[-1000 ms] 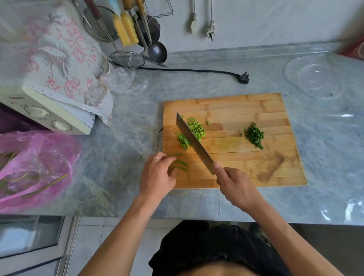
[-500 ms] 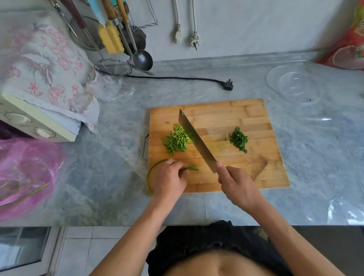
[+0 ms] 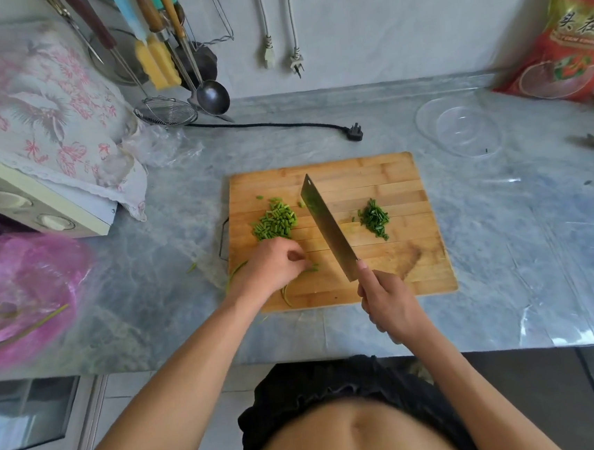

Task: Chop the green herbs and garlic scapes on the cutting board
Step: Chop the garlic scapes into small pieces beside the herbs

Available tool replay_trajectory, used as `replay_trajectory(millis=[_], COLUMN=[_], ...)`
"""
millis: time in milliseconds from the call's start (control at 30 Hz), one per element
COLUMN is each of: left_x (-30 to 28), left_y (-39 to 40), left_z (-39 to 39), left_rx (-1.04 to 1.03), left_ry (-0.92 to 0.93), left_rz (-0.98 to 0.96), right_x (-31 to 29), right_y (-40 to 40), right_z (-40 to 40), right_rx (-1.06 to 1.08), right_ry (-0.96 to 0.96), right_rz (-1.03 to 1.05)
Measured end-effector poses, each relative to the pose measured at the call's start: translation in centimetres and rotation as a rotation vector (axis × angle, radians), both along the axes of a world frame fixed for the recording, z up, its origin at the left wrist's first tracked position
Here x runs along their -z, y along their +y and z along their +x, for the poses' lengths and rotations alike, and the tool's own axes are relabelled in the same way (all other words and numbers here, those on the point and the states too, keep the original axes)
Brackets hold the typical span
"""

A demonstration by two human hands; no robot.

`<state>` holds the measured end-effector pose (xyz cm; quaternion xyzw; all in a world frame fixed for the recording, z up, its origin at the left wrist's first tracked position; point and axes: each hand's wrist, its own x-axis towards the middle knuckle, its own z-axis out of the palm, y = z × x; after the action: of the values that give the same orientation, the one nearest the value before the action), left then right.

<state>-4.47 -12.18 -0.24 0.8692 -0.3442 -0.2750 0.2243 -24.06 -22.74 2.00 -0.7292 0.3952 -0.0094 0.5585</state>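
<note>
A wooden cutting board (image 3: 395,280) lies on the grey counter. On its left part sits a pile of short cut garlic scape pieces (image 3: 275,222); a smaller heap of chopped dark green herbs (image 3: 374,219) lies to the right. My left hand (image 3: 274,263) pinches thin uncut scape stems (image 3: 287,291) at the board's near left, just below the pile. My right hand (image 3: 386,299) grips the handle of a cleaver (image 3: 328,227), whose blade runs diagonally between the two heaps, edge toward the scapes.
A microwave under a floral cloth (image 3: 45,147) stands at the left, a pink plastic bag with greens (image 3: 19,298) before it. Utensils (image 3: 170,55) hang at the back wall. A black plug (image 3: 354,133), a clear bowl (image 3: 460,129) and a red bag (image 3: 568,39) lie behind the board.
The cleaver has pulled away from the scape pile toward the board's middle. My left hand has shifted onto the board and gathered the uncut stems. The view has tilted toward the right.
</note>
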Motion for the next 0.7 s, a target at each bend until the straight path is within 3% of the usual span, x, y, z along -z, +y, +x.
replay_trajectory(millis=[200, 400, 567, 700], left_x=[-0.1, -0.6, 0.0, 0.8], left_y=[-3.0, -2.3, -1.3, -0.7], left_z=[2.5, 2.6, 1.2, 1.1], left_rx=[-0.011, -0.026, 0.217, 0.258], left_ry=[0.046, -0.017, -0.174, -0.29], left_rz=[0.112, 0.013, 0.036, 0.007], right_x=[-0.4, -0.3, -0.1, -0.1], right_y=[-0.7, -1.8, -1.9, -1.4], right_z=[1.1, 1.6, 1.4, 1.4], right_rx=[-0.001, 0.032, 0.049, 0.025], right_ry=[0.004, 0.003, 0.018, 0.01], right_rz=[-0.009, -0.003, -0.001, 0.01])
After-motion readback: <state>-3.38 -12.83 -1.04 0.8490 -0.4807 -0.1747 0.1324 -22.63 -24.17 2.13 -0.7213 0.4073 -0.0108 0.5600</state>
